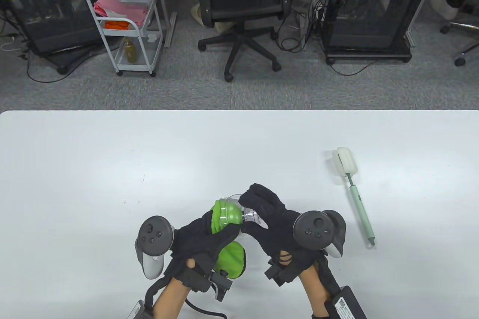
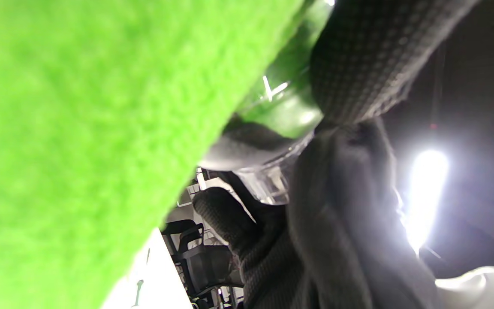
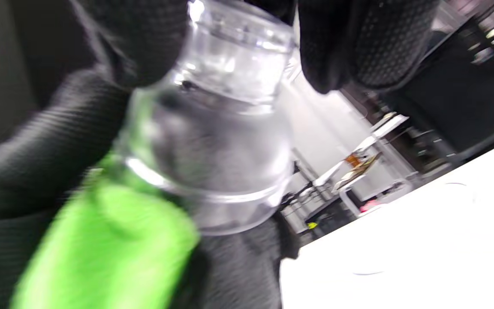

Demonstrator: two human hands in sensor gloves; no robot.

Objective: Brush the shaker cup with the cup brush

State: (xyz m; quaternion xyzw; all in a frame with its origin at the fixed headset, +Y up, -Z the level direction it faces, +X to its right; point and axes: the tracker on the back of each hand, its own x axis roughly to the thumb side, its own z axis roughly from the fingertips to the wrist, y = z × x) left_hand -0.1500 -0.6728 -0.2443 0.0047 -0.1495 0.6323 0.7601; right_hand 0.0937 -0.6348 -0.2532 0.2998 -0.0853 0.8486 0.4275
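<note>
The shaker cup [image 1: 224, 217] has a green body and a clear top part [image 1: 250, 217]. Both hands hold it near the table's front edge, tilted with the clear end pointing away. My left hand [image 1: 211, 231] grips the green body. My right hand [image 1: 258, 206] grips the clear top, with fingers [image 3: 350, 43] wrapped around it [image 3: 225, 128]. In the left wrist view a fuzzy green surface [image 2: 79, 128] fills the left. The cup brush [image 1: 356, 201], with a pale green handle and white sponge head [image 1: 345, 160], lies on the table to the right of my right hand, untouched.
The white table [image 1: 112, 165] reaches across the view. Beyond its far edge stand an office chair [image 1: 241, 8], a white trolley [image 1: 123, 31] and black cabinets [image 1: 368, 16].
</note>
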